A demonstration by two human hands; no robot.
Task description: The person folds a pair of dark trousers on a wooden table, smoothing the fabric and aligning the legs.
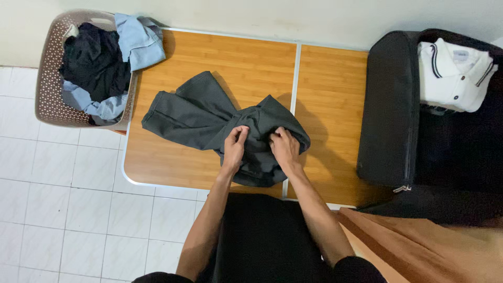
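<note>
Currently I see both hands working at the centre of the frame on a dark grey pair of trousers point(209, 118) that lies crumpled on the wooden table point(251, 57). My left hand point(234, 147) is closed on a fold of the fabric near the waist end, fingers pinched tight. My right hand point(284, 148) is likewise closed, gripping the bunched cloth just beside the left. The trouser legs extend toward the upper left of the frame, flat on the table surface; the bunched part sits over the table's metal centre seam point(296, 73), near the lower edge.

At the upper left of the frame, a perforated laundry basket point(46, 89) stands on the white tiled floor point(63, 209), touching the table corner. It holds dark garments point(94, 65) and light blue garments point(137, 44), one draped over its rim. At the right of the frame, an open black suitcase point(390, 110) contains a folded white polo shirt point(453, 76) with dark collar trim.
</note>
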